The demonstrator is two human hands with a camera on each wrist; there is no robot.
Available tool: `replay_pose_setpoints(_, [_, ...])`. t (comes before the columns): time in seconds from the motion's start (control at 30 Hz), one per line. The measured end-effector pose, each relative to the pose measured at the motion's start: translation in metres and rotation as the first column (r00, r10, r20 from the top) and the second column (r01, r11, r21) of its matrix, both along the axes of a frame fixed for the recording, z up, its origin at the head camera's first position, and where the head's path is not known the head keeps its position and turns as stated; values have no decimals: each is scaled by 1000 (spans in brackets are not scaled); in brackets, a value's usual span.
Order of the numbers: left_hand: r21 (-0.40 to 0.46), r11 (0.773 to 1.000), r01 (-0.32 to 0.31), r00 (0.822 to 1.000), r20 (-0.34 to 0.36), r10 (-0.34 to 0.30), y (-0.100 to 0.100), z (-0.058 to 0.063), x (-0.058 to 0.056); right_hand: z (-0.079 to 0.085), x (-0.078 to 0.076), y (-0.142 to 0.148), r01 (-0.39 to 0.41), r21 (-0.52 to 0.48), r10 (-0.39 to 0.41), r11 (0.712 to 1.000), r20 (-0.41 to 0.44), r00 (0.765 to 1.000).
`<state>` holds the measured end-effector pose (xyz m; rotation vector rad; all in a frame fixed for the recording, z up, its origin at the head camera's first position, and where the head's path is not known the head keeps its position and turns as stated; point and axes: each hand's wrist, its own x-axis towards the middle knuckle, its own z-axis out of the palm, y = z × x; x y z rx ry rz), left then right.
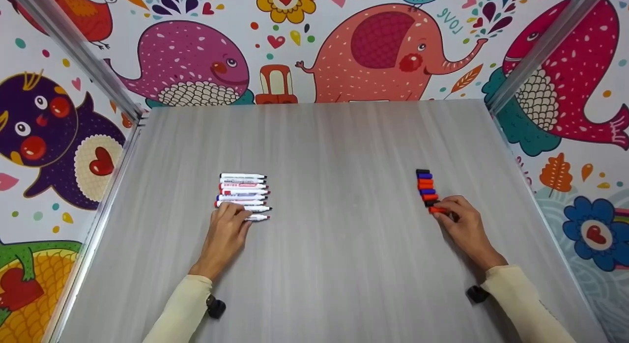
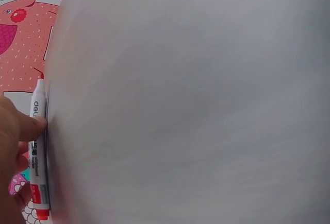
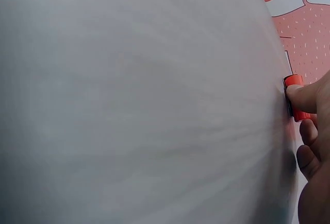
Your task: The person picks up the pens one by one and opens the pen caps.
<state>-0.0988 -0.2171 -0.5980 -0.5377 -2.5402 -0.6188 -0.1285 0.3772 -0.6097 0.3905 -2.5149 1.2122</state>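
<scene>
On the left, my left hand [image 1: 222, 240] pinches the nearest white marker [image 1: 258, 217], whose bare red tip points right. In the left wrist view the thumb presses the side of this marker [image 2: 37, 165], and its red end shows at the bottom. Several more uncapped white markers [image 1: 244, 185] lie side by side in a column beyond that hand. Across the table my right hand [image 1: 464, 227] pinches a red marker cap [image 1: 437, 210] between thumb and fingers, at the near end of a column of black, blue and red caps [image 1: 425, 182].
Both hands work low over a grey wood-grain table [image 1: 339, 244], with a wide stretch of tabletop between the two columns. Cartoon-printed walls [image 1: 285, 43] stand behind and at the sides. Metal rails [image 1: 93, 230] edge the table.
</scene>
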Motion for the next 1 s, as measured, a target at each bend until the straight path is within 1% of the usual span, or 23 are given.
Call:
replay_pose_setpoints(0.17, [12,1000,-4,1000,18,4,0,-1,-1,-1,-2,0,-14,-9,14,1000,-12,1000])
replay_pose_setpoints(0.37, [85,996,-23,998,54,19,-2,-5,-1,-1,-2,-1,-6,3,6,1000,-2,1000])
replay_pose_setpoints(0.57, [143,989,-35,997,74,25,-7,-7,-3,0,-2,-2,12,21,-12,1000,1,1000])
replay_pose_setpoints(0.67, [163,986,-43,996,90,29,-10,-8,-5,0,-2,-2,6,5,-6,1000,0,1000])
replay_pose_setpoints(0.8, [179,983,-52,993,114,32,-13,-9,-5,-1,-1,-2,-5,-14,5,1000,-7,1000])
replay_pose_setpoints(1.0, [183,981,-63,990,139,37,-13,-8,-5,-1,-2,-1,-6,-2,6,1000,-13,1000])
